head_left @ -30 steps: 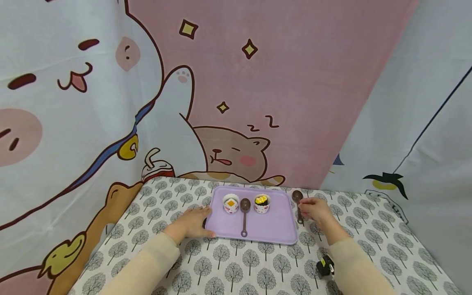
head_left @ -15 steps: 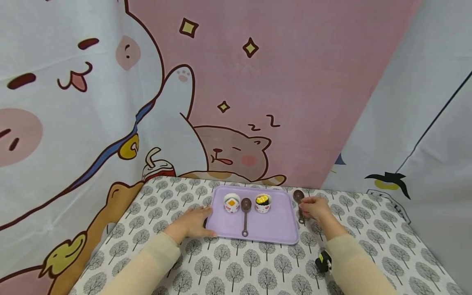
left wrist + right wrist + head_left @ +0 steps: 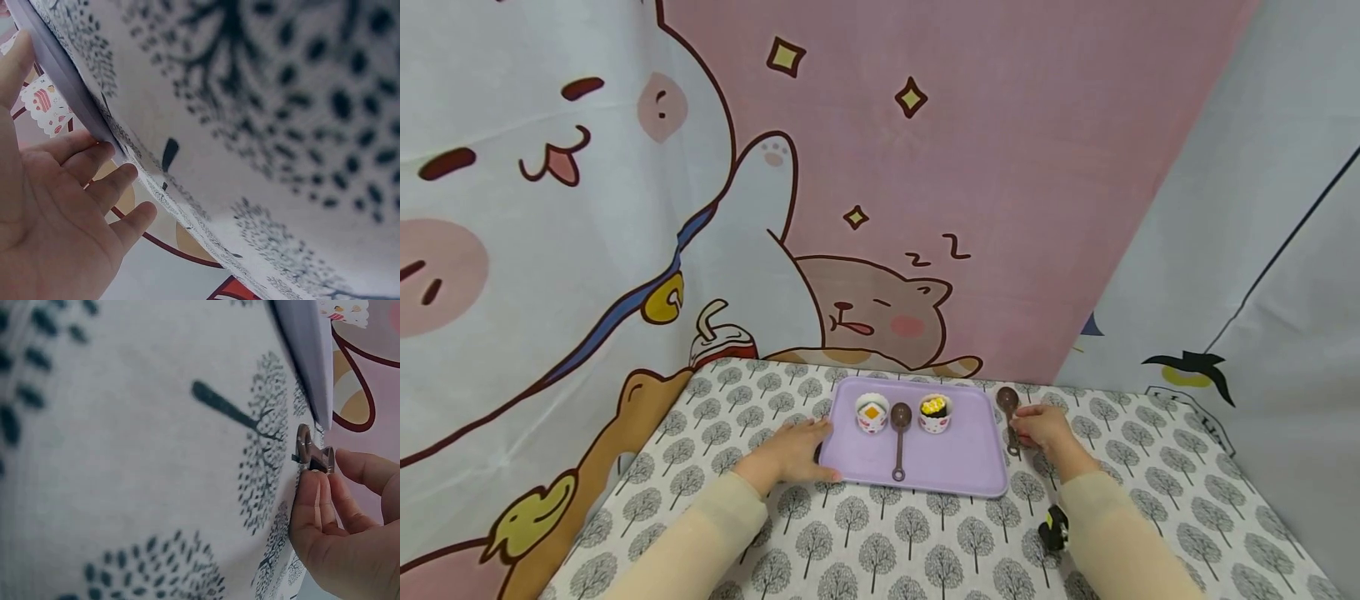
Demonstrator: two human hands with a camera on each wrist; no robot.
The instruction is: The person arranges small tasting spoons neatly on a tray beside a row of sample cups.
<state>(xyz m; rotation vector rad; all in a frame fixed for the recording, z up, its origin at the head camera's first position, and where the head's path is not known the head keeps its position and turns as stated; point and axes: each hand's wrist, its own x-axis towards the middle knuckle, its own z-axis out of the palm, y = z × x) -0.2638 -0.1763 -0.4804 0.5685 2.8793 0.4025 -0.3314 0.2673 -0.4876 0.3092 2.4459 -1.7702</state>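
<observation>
A lilac tray [image 3: 955,462] lies on the table. On it stand a small patterned paper cup [image 3: 872,423] with a white and orange topping and a similar cup [image 3: 935,423] topped in black and yellow. Between them lies a brown spoon [image 3: 900,417], handle towards me. My left hand [image 3: 793,452] rests against the tray's left edge, fingers extended. Just off the tray's right edge a second brown spoon [image 3: 1007,398] lies on the cloth. My right hand [image 3: 1047,429] pinches its handle [image 3: 322,459] between thumb and fingers; the fingers partly hide that handle.
The table is spread with a white cloth [image 3: 910,533] printed with grey trees. A small black object [image 3: 1054,529] sits beside my right sleeve. Behind the table hangs a cartoon-printed curtain [image 3: 1000,208], reaching down to the table's far edge.
My right hand has lowered very slightly at the spoon handle, its fingertips drawing closer round it. The left hand and tray stay in place, apart from a small shift of the view.
</observation>
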